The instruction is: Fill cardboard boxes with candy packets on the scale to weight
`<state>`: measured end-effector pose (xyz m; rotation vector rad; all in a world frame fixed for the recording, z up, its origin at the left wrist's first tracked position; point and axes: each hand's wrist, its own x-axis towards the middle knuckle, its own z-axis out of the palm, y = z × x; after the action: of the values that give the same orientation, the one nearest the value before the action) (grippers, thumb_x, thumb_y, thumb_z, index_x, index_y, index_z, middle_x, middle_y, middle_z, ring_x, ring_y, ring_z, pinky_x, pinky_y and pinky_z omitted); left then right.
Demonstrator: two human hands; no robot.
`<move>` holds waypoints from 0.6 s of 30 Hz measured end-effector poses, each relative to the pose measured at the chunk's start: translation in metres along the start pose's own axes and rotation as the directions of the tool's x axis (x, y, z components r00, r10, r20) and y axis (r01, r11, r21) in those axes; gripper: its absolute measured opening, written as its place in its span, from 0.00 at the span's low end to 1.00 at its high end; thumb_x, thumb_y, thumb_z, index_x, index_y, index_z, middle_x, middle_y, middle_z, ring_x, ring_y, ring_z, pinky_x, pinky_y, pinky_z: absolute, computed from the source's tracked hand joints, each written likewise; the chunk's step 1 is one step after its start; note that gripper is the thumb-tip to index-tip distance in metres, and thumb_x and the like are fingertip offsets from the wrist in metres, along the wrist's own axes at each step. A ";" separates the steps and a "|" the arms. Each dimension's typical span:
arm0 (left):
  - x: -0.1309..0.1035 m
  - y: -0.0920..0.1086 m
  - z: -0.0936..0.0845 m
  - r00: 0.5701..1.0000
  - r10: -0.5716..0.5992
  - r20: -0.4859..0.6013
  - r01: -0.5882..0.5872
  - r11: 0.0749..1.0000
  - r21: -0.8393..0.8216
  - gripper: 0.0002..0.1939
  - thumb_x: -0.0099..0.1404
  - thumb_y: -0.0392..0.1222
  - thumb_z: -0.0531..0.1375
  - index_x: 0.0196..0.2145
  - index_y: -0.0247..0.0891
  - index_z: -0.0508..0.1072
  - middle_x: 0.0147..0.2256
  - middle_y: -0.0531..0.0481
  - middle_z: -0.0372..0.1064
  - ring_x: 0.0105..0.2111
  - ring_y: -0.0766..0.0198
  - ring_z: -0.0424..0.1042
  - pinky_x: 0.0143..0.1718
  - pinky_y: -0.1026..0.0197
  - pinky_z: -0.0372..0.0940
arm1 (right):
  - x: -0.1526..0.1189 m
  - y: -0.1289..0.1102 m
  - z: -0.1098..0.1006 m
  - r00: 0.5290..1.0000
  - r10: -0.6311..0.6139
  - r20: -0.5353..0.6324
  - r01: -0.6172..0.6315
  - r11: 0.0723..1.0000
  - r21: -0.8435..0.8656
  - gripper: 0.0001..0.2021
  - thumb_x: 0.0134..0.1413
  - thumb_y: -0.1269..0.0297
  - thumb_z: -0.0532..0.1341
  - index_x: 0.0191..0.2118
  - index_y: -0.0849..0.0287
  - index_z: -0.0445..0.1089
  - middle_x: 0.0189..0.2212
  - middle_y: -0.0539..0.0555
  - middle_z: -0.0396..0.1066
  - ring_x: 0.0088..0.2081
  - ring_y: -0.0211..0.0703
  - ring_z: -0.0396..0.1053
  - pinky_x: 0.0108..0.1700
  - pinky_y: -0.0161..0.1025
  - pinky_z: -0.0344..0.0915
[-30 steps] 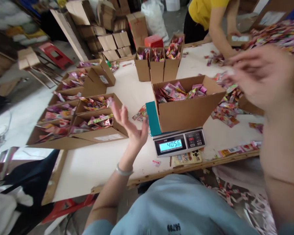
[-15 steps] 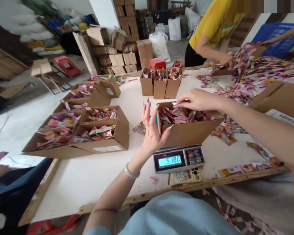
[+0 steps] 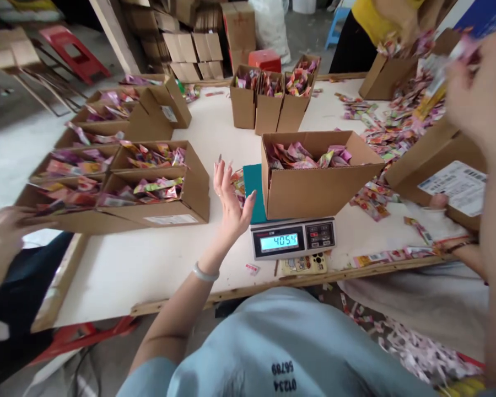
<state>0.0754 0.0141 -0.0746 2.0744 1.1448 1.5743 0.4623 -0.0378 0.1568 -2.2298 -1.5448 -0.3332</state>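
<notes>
My left hand (image 3: 231, 201) is open, fingers spread upward, just left of the scale and holding nothing. At the upper right my right hand (image 3: 477, 91), smeared by motion, is closed on a bunch of candy packets (image 3: 432, 99). A cardboard box (image 3: 314, 190), partly filled with pink and purple packets, sits on the digital scale (image 3: 291, 240). The scale's lit display reads what looks like 4054. Part of its teal platform (image 3: 253, 190) shows at the box's left side.
Filled boxes (image 3: 161, 212) stand at the left, with another person's hand (image 3: 8, 223) on one. Three narrow boxes (image 3: 268, 107) stand at the back. Loose packets (image 3: 388, 129) are heaped at the right, by a labelled box (image 3: 450, 176) that another hand (image 3: 438, 201) touches.
My right hand has left the box on the scale and swung up to the right with packets in it. The reading dropped from 5188, and the packets in the box sit lower.
</notes>
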 end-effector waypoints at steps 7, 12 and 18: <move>-0.059 -0.031 0.018 0.945 -0.308 0.111 0.321 0.938 -0.129 0.46 0.72 0.72 0.55 0.75 0.42 0.54 0.77 0.32 0.48 0.80 0.43 0.42 0.80 0.34 0.39 | -0.022 -0.041 0.069 0.832 0.000 0.554 -0.411 0.672 0.616 0.24 0.77 0.64 0.54 0.72 0.63 0.62 0.69 0.68 0.66 0.58 0.27 0.75 0.55 0.34 0.66; -0.077 -0.041 0.014 0.917 -0.358 0.178 0.388 0.903 -0.183 0.48 0.72 0.72 0.55 0.75 0.38 0.54 0.77 0.28 0.46 0.81 0.41 0.39 0.80 0.33 0.36 | -0.038 -0.066 0.066 0.738 -0.048 0.673 -0.557 0.519 0.648 0.20 0.79 0.62 0.54 0.67 0.64 0.68 0.62 0.64 0.74 0.41 0.23 0.76 0.47 0.31 0.66; -0.086 -0.025 0.013 0.868 -0.353 0.348 0.466 0.822 -0.327 0.62 0.57 0.67 0.72 0.76 0.35 0.51 0.79 0.27 0.42 0.80 0.38 0.42 0.81 0.39 0.42 | -0.051 -0.080 0.066 0.649 0.005 0.761 -0.677 0.460 0.574 0.10 0.74 0.61 0.60 0.47 0.59 0.77 0.38 0.57 0.81 0.25 0.32 0.72 0.31 0.34 0.63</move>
<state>0.0700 -0.0297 -0.1534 1.5743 0.9844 1.1503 0.3670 -0.0253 0.0921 -1.7734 -0.9858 1.2816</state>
